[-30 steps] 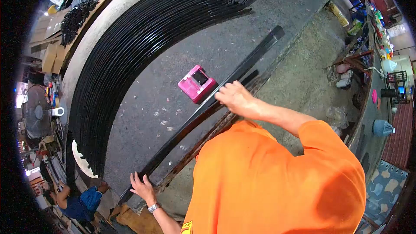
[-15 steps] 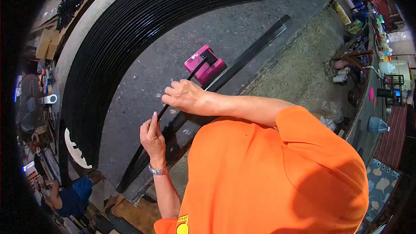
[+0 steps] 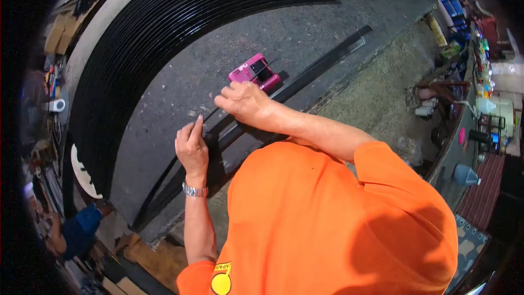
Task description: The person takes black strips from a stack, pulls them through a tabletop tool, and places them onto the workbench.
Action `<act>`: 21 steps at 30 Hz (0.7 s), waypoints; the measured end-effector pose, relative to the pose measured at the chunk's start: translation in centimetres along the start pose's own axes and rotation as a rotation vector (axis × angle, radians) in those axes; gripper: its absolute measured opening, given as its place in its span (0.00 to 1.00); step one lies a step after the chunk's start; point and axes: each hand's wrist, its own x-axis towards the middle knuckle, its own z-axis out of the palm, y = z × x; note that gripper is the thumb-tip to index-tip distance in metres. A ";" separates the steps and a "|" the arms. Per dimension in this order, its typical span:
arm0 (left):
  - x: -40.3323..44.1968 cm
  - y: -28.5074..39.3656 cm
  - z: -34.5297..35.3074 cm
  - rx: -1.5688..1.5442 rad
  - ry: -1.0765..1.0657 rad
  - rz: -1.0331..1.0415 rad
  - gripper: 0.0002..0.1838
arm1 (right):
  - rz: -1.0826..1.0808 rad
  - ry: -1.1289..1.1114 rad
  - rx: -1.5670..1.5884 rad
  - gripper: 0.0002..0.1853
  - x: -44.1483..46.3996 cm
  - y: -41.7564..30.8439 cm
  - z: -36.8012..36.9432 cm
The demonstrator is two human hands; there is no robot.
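My left hand [image 3: 191,145], with a metal watch on its wrist, is closed in a pinch around a thin black strip [image 3: 169,172]. The strip slants from the lower left up towards my right hand [image 3: 244,100], whose fingers are curled around it. Just beyond the right knuckles sits a pink box-shaped device [image 3: 238,74] with a black part on top; its near side is partly hidden by that hand. A long flat black bar [image 3: 322,65] lies diagonally on the dark worktable [image 3: 164,104], passing under my forearm.
Many glossy black strips [image 3: 109,71] lie in a curved bundle along the table's far side. A pale notched piece [image 3: 83,172] rests at their left end. Another person [image 3: 82,232] is at the lower left. A bluish container [image 3: 466,175] stands on the right-hand bench.
The black strip no longer runs across the top of the pink device to my right hand. My right hand has shifted slightly right and up. The camera view has turned a little.
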 end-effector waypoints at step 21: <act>7.9 12.6 8.6 0.207 0.031 -0.009 0.24 | 0.097 -0.075 -0.253 0.09 -11.4 23.8 -15.6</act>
